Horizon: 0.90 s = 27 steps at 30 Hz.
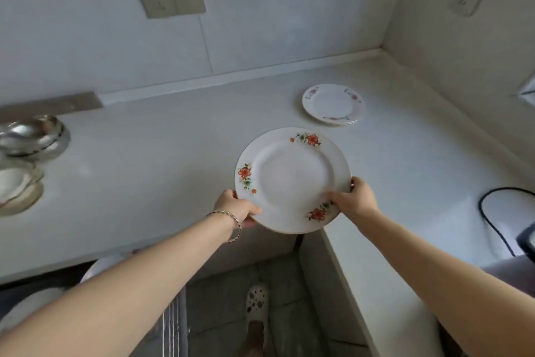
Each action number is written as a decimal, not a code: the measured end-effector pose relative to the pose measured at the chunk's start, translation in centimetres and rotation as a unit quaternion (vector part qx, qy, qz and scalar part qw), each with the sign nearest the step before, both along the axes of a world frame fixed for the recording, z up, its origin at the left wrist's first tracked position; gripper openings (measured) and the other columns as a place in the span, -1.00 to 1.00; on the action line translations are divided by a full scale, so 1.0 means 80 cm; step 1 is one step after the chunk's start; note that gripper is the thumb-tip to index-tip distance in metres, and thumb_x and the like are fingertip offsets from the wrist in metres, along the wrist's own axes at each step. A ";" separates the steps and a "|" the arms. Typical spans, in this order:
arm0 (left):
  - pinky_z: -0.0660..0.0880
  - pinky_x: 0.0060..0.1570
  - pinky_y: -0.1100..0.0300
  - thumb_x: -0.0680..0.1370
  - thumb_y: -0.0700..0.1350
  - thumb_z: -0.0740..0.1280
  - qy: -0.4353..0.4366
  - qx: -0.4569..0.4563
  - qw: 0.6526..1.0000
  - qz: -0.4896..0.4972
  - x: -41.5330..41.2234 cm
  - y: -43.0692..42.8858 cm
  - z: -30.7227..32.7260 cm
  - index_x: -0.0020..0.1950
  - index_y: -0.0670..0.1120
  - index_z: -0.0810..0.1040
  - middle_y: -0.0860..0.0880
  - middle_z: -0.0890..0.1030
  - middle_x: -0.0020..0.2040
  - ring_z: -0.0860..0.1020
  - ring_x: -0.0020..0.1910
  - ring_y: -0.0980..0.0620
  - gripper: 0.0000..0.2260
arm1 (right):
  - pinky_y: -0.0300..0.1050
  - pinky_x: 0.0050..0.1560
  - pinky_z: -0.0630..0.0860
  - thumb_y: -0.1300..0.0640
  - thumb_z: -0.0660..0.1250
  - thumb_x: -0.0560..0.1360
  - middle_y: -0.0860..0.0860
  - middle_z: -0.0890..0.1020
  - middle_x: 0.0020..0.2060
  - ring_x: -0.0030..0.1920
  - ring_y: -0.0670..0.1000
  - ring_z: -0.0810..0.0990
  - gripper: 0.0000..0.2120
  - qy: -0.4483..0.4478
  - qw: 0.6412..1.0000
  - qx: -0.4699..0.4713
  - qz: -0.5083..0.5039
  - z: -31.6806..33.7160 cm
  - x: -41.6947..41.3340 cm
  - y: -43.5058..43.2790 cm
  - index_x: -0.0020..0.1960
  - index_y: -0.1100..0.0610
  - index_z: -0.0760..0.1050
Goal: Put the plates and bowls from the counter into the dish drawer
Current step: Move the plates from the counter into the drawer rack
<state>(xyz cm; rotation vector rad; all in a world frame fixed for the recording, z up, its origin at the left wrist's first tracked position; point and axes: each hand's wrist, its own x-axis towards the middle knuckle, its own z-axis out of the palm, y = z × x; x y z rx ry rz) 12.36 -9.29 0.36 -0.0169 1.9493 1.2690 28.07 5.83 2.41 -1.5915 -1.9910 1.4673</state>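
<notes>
Both hands grip orange-flower plate (292, 180) at frame centre, above counter (150, 154) front edge: left hand (238, 207) on lower-left rim, right hand (354, 197) on lower-right rim. Pink-flower plates (333, 104) stacked upper right. Steel bowls (33, 136) & ceramic bowls (17, 185) far left.

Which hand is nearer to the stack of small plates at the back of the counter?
Right. The right hand grips the large plate's right rim, below the small plates; the left hand grips its opposite rim, farther away.
</notes>
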 end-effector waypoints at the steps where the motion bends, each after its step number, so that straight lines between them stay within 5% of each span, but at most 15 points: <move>1: 0.60 0.02 -0.07 0.35 -0.43 0.41 0.000 -0.012 1.000 0.015 -0.001 -0.034 0.001 -0.11 -0.15 0.43 -0.20 0.61 0.08 0.62 0.04 -0.21 -0.73 | -0.12 -0.19 0.45 0.19 0.43 0.38 0.09 0.52 -0.05 -0.10 0.07 0.49 -0.55 0.000 1.000 -0.006 0.025 0.002 -0.007 -0.025 0.21 0.27 0.39; 8: 0.58 0.02 0.04 0.41 -0.42 0.36 -0.002 -0.073 0.991 0.111 -0.017 -0.254 -0.007 0.13 -0.24 0.49 -0.20 0.61 0.14 0.59 0.11 -0.16 -0.69 | -0.06 0.08 0.48 0.18 0.40 0.43 0.15 0.56 0.18 0.18 0.16 0.54 -0.50 -0.004 0.986 -0.045 0.158 -0.018 -0.068 -0.207 0.31 0.26 0.36; 15: 0.58 0.02 0.08 0.42 -0.34 0.39 -0.033 -0.122 0.975 0.182 -0.052 -0.471 -0.047 0.15 -0.19 0.47 -0.16 0.59 0.17 0.57 0.15 -0.14 -0.68 | -0.01 0.05 0.53 0.15 0.38 0.43 0.15 0.59 0.10 0.10 0.16 0.57 -0.57 -0.048 0.960 -0.080 0.264 -0.069 -0.145 -0.395 0.25 0.26 0.40; 21: 0.57 -0.04 0.09 0.40 -0.37 0.40 -0.067 -0.158 0.966 0.195 -0.125 -0.629 -0.113 0.13 -0.22 0.45 -0.17 0.56 0.17 0.54 0.15 -0.16 -0.66 | -0.13 -0.06 0.49 0.17 0.41 0.43 0.12 0.60 0.08 0.06 0.11 0.57 -0.52 -0.084 0.951 -0.130 0.268 -0.133 -0.221 -0.550 0.30 0.22 0.38; 27: 0.59 -0.03 0.13 0.40 -0.37 0.38 -0.089 -0.216 0.962 0.144 -0.197 -0.741 -0.184 0.16 -0.21 0.44 -0.12 0.56 0.07 0.54 0.00 -0.08 -0.65 | -0.05 0.08 0.49 0.12 0.39 0.44 0.16 0.59 0.15 0.14 0.16 0.56 -0.48 -0.152 0.941 -0.149 0.261 -0.194 -0.287 -0.670 0.34 0.23 0.34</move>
